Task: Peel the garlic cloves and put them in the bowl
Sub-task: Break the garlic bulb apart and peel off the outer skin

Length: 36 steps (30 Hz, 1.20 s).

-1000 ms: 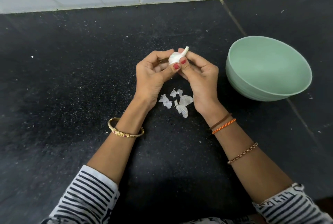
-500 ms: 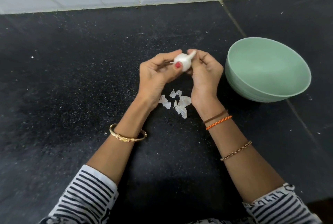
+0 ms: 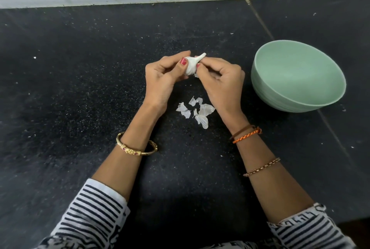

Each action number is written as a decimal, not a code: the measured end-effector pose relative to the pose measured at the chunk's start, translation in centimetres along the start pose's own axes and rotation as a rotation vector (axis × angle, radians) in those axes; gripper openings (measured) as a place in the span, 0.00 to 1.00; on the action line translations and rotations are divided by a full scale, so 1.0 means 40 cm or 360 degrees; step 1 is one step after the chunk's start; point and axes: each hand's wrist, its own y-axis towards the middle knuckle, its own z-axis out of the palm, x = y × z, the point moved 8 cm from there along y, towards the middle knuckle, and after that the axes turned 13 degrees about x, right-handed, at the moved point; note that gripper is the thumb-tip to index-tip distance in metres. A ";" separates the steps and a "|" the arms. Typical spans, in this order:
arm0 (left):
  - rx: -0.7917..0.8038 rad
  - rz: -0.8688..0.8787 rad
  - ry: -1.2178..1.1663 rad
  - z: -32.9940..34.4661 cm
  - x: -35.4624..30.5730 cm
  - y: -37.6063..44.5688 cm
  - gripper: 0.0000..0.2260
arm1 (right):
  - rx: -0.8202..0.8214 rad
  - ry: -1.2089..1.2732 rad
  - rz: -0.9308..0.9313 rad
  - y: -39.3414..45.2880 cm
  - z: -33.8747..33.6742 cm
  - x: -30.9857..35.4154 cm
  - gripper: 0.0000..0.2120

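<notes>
Now garlic [image 3: 191, 66], stem pointing up-right, both hands.

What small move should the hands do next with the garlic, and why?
Probably the right hand should pull off another strip of skin while the left hand holds the garlic bulb: it looks whole, the green bowl shows no cloves, and only a few peels lie below.

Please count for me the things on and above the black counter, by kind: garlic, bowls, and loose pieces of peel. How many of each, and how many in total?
Garlic bulb, held by the left hand and the right hand: 1
Green bowl, nothing inside: 1
Loose peel pieces on the counter: about 6; they overlap, so this count is not exact
Total: about 8
</notes>
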 end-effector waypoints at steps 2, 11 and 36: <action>0.0023 -0.0012 0.0013 0.002 0.002 0.000 0.13 | -0.0054 -0.0051 -0.0030 -0.003 -0.007 0.002 0.05; 0.0126 -0.0129 -0.0097 0.026 0.012 -0.005 0.09 | -0.0137 0.0052 0.0075 0.001 -0.018 -0.025 0.05; 0.0015 -0.0383 -0.0728 0.014 0.031 0.003 0.06 | -0.0082 0.0990 0.0806 -0.020 0.030 -0.094 0.14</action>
